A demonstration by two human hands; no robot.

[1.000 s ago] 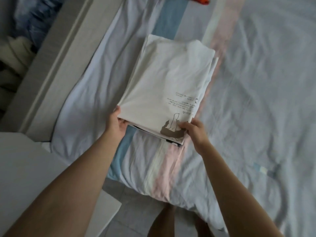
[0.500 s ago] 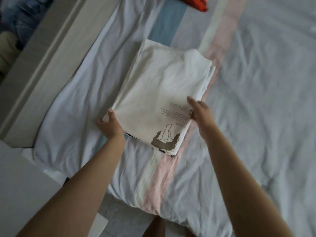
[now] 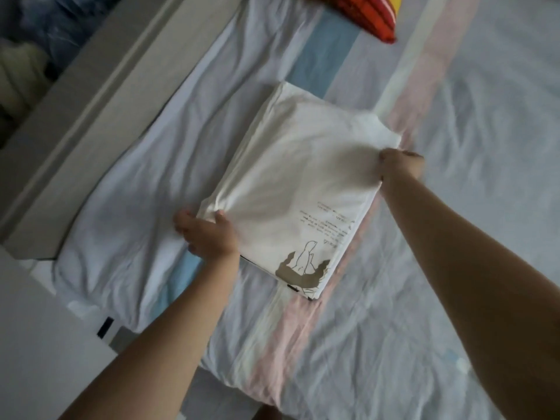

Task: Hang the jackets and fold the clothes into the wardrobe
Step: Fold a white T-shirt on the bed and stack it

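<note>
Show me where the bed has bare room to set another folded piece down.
The widest bare sheet lies right of the shirt, past the right hand. A narrower strip runs between the shirt and the grey board, beside the left hand. The far end is tighter, with the red cloth there.

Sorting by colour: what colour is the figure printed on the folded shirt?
The print is brownish, on a white folded shirt; head view shows it best.
</note>
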